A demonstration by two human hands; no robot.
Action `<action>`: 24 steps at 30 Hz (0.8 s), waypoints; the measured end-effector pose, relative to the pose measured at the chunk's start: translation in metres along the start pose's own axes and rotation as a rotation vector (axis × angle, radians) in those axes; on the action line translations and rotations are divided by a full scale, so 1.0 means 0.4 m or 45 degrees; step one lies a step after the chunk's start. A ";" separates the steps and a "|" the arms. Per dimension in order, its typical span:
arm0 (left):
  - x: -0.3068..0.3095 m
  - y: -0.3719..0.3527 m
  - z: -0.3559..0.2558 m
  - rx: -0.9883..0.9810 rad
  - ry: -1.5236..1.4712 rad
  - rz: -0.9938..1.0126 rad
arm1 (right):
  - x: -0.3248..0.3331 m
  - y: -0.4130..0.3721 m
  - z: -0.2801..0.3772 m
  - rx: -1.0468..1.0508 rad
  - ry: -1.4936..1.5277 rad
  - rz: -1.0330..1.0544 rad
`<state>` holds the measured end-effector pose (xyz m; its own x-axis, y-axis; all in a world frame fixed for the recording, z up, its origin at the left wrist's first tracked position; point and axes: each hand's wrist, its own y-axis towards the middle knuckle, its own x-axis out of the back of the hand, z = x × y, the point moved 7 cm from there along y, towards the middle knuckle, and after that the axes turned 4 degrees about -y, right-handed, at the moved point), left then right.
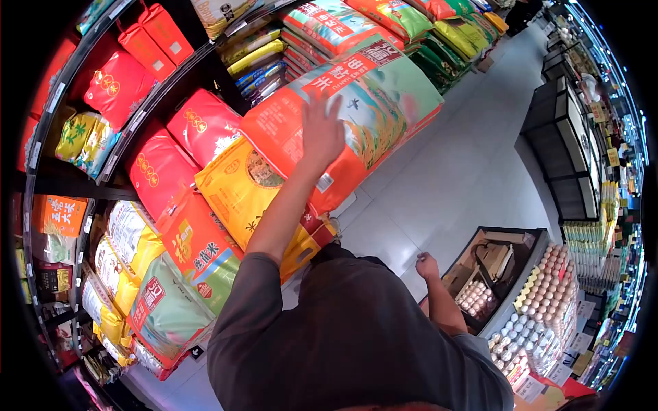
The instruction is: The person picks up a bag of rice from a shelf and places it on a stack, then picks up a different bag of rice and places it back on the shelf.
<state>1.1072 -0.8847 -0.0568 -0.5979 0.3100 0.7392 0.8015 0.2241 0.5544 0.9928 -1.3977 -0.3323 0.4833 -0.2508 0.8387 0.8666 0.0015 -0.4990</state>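
Note:
My left hand (323,130) lies on a large orange and green rice bag (394,92) at the top of the stack. Its fingers are spread over the orange end of the bag, and the palm faces down. Beneath my left forearm is a yellow rice bag (236,192) with a round brown picture on it. My right hand (428,267) hangs over the floor, away from the bags. Its fingers are curled into a loose fist, and I see nothing in it. Nearest to it is the dark-edged egg display (452,274).
Red rice bags (161,164) and an orange and green bag (199,246) are piled to the left. Dark shelves (113,161) stand behind them. Trays of eggs (548,281) sit at the right. A grey tiled aisle (459,157) runs between the displays.

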 end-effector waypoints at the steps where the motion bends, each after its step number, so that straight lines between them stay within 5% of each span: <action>1: -0.064 0.010 -0.032 -0.088 -0.024 0.118 | 0.045 0.020 0.061 -0.023 0.003 -0.011; 6: -0.129 0.078 -0.150 -0.141 -0.017 0.121 | 0.164 0.084 0.289 -0.109 0.096 -0.099; 9: -0.153 0.133 -0.142 -0.077 0.014 0.127 | 0.094 0.151 0.310 -0.286 0.781 0.153; 13: -0.204 0.187 -0.130 -0.018 0.125 0.145 | 0.090 0.175 0.390 -0.448 0.977 0.989; 14: -0.216 0.198 -0.125 0.013 0.186 0.180 | 0.091 0.173 0.403 -0.374 0.969 1.284; 15: -0.223 0.210 -0.125 0.016 0.198 0.177 | 0.112 0.190 0.398 -0.364 0.964 1.291; 17: -0.235 0.232 -0.126 0.034 0.214 0.158 | 0.169 0.170 0.467 -0.076 1.435 1.795; 19: -0.252 0.247 -0.133 0.059 0.237 0.147 | 0.164 0.248 0.436 -0.006 1.577 1.743; 21: -0.265 0.268 -0.137 0.123 0.307 0.133 | 0.146 0.410 0.344 -0.148 1.861 1.172; 24: -0.302 0.308 -0.150 0.184 0.394 0.132 | 0.162 0.554 0.167 -0.277 1.530 0.638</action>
<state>1.2780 -0.9499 -0.0547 -0.4693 0.0486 0.8817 0.8373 0.3416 0.4269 1.2243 -1.3489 -0.3741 0.2354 -0.9663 -0.1045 0.5353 0.2187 -0.8159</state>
